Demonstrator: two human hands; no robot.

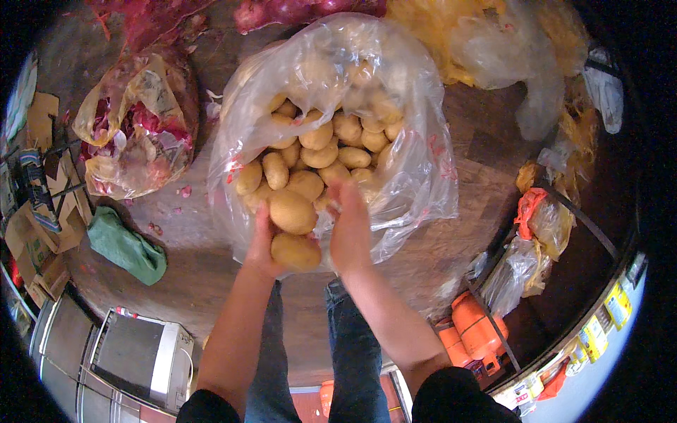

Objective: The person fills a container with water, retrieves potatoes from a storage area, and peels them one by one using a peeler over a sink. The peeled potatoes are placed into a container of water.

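A large clear plastic bag (423,174) of potatoes lies spread on the floor before me, its mouth facing me. Many potatoes (320,153) show inside, with others dimly visible through the film. My left hand (263,243) cradles two potatoes, an upper one (292,211) and a lower one (296,252), at the bag's near edge. My right hand (350,227) is slightly blurred, fingers parted and reaching over the potatoes in the bag's mouth. I see nothing held in it; whether its fingertips touch a potato is unclear.
Left stands a bag of onion skins (140,143), with a green cloth (127,246) below it. Red mesh sacks of onions (307,10) lie beyond. Yellowish plastic bags (476,42) sit at far right. Orange gas cylinders (476,328) and a white appliance (143,354) flank my legs.
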